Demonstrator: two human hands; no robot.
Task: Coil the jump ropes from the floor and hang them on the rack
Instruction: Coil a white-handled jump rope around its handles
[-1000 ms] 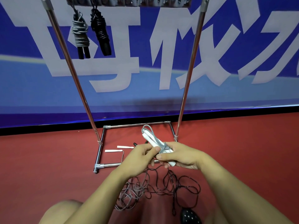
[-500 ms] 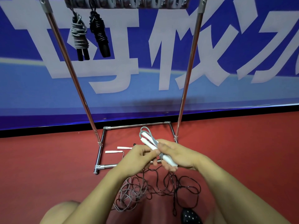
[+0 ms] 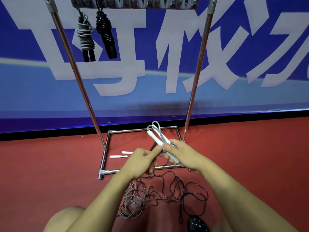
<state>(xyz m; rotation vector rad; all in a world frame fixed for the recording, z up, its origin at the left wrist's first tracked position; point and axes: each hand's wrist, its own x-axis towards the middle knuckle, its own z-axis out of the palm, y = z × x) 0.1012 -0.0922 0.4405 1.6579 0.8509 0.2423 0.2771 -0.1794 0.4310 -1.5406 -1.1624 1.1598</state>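
Your right grip (image 3: 182, 153) is wrapped round the two white handles (image 3: 163, 145) of a jump rope, holding them side by side and tilted up toward the rack's base, with a short loop of grey cord (image 3: 156, 127) arching off their far ends. Your left grip (image 3: 142, 159) is curled in just beside it, thumb and fingers pinching the cord near the handles. Both sit low, right over the front bar of the chrome rack (image 3: 194, 77). Below your forearms a loose tangle of grey and dark cord (image 3: 160, 196) sprawls on the red floor (image 3: 50, 173), uncoiled. Inside the rack's base frame, two more white handles (image 3: 117, 156) lie flat on the floor. Up top, two finished bundles hang from the rail: a grey-wrapped rope (image 3: 85, 37) and a black rope (image 3: 106, 33) just beside it, both at the left end. Behind stands a blue banner (image 3: 250, 89) with big pale lettering.
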